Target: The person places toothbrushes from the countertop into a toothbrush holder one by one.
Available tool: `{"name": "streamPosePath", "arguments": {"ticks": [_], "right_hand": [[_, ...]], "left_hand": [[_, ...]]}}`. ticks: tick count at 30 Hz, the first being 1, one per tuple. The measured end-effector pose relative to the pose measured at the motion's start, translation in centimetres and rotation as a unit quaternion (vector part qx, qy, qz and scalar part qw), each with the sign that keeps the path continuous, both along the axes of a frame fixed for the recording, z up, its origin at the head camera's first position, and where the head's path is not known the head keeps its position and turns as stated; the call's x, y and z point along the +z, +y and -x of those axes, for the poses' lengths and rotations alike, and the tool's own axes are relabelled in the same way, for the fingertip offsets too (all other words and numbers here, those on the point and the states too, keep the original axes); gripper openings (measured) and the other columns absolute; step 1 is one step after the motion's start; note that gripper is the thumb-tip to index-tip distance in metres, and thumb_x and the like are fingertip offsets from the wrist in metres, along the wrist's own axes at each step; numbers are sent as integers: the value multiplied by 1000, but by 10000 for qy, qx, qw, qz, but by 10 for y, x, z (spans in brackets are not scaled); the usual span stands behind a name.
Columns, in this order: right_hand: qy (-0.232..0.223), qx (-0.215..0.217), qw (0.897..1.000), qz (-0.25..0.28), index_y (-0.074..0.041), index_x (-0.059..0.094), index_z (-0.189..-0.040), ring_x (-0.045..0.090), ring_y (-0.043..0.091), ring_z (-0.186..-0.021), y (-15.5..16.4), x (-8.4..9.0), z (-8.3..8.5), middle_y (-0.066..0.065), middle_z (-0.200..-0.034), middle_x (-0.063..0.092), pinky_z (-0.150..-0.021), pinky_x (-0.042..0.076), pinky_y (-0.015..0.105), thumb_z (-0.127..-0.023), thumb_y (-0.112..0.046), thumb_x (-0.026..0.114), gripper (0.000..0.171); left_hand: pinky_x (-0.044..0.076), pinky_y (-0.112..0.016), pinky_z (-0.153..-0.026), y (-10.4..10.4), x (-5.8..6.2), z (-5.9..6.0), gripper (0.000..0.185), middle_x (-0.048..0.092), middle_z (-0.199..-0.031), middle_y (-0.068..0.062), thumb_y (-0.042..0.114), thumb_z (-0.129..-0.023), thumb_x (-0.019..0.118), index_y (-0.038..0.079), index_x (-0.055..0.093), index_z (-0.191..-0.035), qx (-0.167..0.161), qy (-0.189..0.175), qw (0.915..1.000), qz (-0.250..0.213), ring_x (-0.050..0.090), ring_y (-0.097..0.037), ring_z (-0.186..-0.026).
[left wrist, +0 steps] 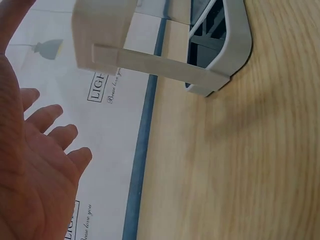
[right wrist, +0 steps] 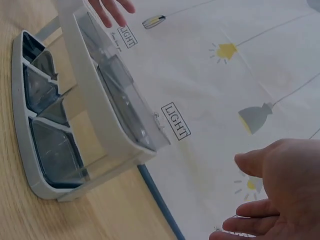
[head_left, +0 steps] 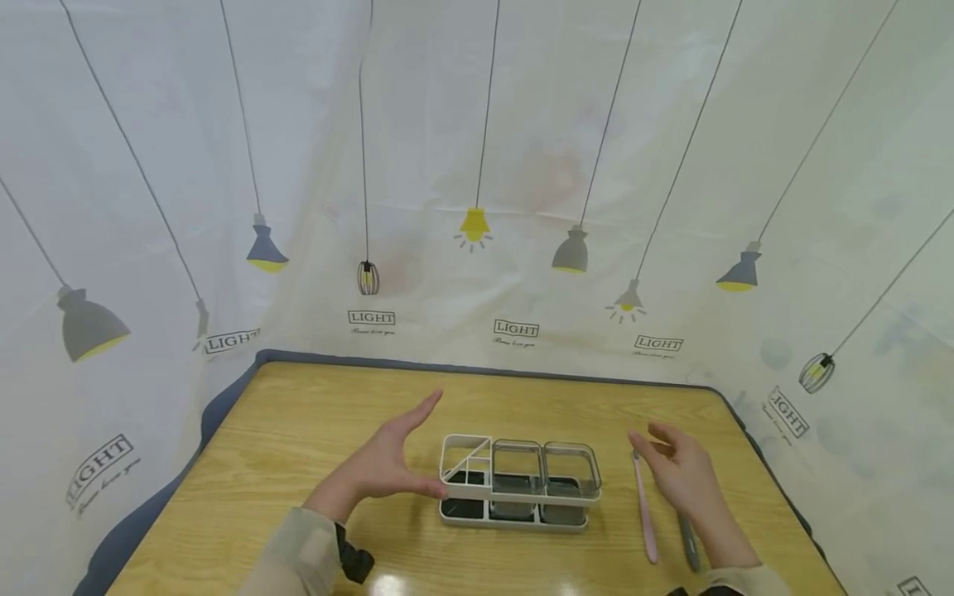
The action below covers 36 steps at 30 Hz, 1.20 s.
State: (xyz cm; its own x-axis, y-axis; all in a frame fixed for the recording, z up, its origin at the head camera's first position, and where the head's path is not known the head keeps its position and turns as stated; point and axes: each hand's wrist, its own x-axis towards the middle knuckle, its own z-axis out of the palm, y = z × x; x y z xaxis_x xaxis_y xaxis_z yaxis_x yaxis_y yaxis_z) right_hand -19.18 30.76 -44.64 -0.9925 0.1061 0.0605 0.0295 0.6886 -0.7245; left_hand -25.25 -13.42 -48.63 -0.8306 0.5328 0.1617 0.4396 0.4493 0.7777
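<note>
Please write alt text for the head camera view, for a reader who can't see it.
A person's left hand, open, is at the left end of a white rack holding two clear cups on a wooden table; the right hand, empty, is near a pink toothbrush and a partly hidden gray handle. Behind is a white sheet printed with lamps.

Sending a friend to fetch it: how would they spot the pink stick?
On the wooden table, find the white two-tier rack in the head view. To its right, by the person's right hand, lies a slim pink stick, perhaps a toothbrush. Its pink colour sets it apart from the dark grey stick further right.
</note>
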Motion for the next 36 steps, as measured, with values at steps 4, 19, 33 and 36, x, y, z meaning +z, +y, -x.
{"name": "streamPosePath", "arguments": {"ticks": [4,19,33,36], "right_hand": [[-230,-174,9996,-21,16,44,-151,57,51,-130,8,-9,3,37,-149,50,-104,51,60,-107,-54,57,83],[-647,-509,9961,304,17,52,-143,59,51,-126,21,-47,5,35,-138,58,-101,55,56,-107,-35,66,65],[-504,-756,9951,393,22,60,-130,63,50,-115,28,-75,17,36,-123,65,-92,59,52,-102,-15,70,47],[-550,-855,9934,538,22,61,-127,64,50,-113,29,-80,20,36,-119,66,-92,58,52,-101,-14,71,45]], "left_hand": [[23,-56,-125,2,-8,2,140,19,-174,3,54,-64,101,34,14,-171,-78,-106,9999,-101,21,-28,-158],[25,-51,-125,15,-25,4,125,27,-171,-1,33,-69,103,10,29,-167,-498,-384,9959,-656,25,-24,-157],[34,-46,-122,28,-28,4,115,46,-163,-4,31,-71,102,9,38,-164,-579,-443,9946,-736,37,-19,-152],[35,-44,-120,29,-29,4,111,51,-159,-7,28,-71,102,8,42,-162,-528,-451,9942,-818,40,-20,-150]]}}
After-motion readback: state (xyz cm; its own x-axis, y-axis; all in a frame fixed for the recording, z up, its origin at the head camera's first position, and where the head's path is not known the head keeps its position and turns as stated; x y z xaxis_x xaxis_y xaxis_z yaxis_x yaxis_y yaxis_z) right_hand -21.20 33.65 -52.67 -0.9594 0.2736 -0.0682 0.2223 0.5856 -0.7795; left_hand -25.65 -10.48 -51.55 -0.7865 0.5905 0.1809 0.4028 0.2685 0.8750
